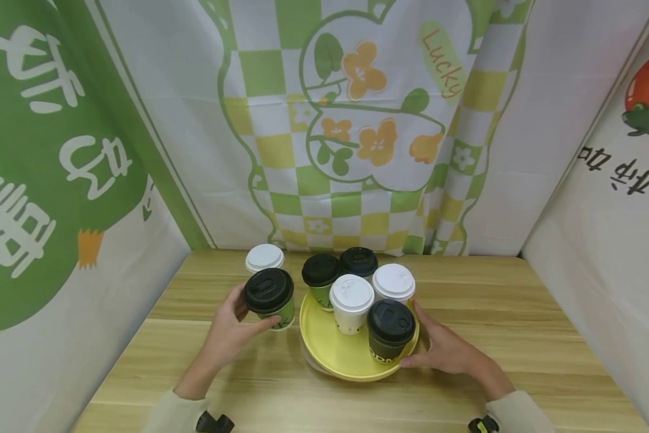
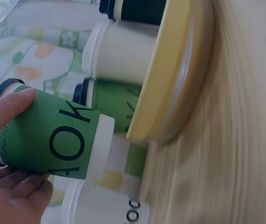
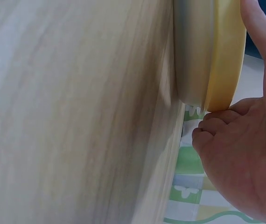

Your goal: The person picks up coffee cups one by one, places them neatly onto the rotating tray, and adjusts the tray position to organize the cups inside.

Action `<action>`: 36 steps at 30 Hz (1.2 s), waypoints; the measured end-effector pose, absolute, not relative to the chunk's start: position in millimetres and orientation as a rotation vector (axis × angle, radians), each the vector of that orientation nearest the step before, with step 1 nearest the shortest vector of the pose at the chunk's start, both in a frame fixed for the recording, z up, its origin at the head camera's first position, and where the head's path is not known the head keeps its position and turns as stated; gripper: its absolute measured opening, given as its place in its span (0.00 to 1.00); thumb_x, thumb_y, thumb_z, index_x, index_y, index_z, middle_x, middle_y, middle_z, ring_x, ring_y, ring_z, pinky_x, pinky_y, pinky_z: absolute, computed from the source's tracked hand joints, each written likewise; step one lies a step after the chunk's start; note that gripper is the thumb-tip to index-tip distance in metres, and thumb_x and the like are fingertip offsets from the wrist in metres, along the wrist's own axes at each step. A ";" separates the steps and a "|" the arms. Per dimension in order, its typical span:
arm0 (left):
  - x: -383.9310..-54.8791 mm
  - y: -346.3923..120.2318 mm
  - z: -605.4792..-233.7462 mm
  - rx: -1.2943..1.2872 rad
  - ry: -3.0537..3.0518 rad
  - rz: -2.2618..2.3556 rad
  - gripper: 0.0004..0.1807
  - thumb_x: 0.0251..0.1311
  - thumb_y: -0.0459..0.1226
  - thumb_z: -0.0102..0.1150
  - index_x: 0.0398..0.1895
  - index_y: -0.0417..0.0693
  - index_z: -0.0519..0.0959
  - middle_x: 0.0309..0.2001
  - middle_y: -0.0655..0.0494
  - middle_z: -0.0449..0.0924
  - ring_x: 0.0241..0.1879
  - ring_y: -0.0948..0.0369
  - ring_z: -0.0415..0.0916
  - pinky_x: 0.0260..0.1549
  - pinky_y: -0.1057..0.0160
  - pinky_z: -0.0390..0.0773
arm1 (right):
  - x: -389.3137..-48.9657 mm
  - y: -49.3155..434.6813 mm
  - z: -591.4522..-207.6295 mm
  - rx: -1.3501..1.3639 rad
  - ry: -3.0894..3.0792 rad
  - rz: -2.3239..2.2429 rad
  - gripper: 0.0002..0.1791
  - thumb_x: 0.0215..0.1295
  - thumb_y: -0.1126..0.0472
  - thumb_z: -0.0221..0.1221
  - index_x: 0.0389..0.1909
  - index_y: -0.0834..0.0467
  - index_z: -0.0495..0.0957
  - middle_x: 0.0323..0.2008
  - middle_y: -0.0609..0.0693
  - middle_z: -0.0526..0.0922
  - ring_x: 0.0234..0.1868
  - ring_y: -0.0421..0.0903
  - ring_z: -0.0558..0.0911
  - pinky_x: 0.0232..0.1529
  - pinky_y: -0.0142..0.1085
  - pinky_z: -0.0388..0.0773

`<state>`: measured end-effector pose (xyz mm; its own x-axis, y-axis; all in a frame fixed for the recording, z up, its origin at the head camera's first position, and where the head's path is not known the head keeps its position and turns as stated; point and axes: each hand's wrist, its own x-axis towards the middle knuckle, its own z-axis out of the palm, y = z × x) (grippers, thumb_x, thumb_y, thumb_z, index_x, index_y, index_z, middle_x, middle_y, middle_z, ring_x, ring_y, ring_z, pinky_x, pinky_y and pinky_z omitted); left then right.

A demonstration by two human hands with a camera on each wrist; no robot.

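Observation:
My left hand (image 1: 229, 331) grips a green paper cup (image 2: 53, 135) with a black lid (image 1: 269, 290), thumb along one side and fingers round the other. Its white base hangs above the table, left of a round yellow tray (image 1: 324, 355). My right hand (image 1: 445, 346) holds the tray's right rim, thumb toward the front and fingers behind. Close to that thumb stands a dark cup (image 1: 386, 349) with a black lid. Two white-lidded cups, the front one white (image 1: 351, 316), another green cup (image 1: 321, 294) and a further black-lidded cup (image 1: 359, 261) share the tray.
Behind the held cup, a white-lidded cup (image 1: 264, 257) stands on the wooden table (image 1: 519, 325). Beneath the tray shows a round base (image 2: 203, 60). A patterned curtain (image 1: 346, 204) hangs at the table's back edge, and printed cloth walls (image 1: 162, 228) rise on both sides.

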<state>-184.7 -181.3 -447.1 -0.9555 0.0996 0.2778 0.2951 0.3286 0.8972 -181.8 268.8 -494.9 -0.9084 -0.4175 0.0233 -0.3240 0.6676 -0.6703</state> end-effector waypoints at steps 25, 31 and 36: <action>-192.1 -119.8 -470.9 -0.341 -2.335 -2.004 0.45 0.51 0.31 0.81 0.73 0.45 0.69 0.66 0.47 0.82 0.62 0.65 0.81 0.74 0.57 0.73 | -180.5 270.0 -501.8 -0.593 2.753 -1.049 0.78 0.52 0.32 0.76 0.84 0.71 0.37 0.83 0.72 0.45 0.82 0.70 0.53 0.80 0.63 0.54; -196.0 -117.5 -477.4 -0.348 -2.316 -1.998 0.44 0.52 0.31 0.81 0.73 0.45 0.69 0.65 0.47 0.83 0.61 0.66 0.81 0.76 0.50 0.70 | -181.2 269.5 -498.8 -0.616 2.750 -1.069 0.79 0.51 0.32 0.76 0.84 0.70 0.37 0.83 0.72 0.45 0.82 0.70 0.53 0.80 0.63 0.53; -197.2 -114.0 -479.8 -0.378 -2.305 -2.007 0.45 0.51 0.31 0.82 0.72 0.45 0.69 0.65 0.47 0.83 0.63 0.64 0.81 0.74 0.55 0.72 | -181.4 269.3 -498.0 -0.610 2.749 -1.070 0.79 0.52 0.33 0.77 0.84 0.70 0.36 0.83 0.72 0.45 0.83 0.70 0.53 0.80 0.62 0.53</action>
<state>-197.2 -114.0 -479.8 -0.9680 0.1431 0.2064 0.2241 0.1215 0.9670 -181.4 269.3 -498.0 -0.9099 -0.4140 0.0250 -0.3220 0.6671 -0.6718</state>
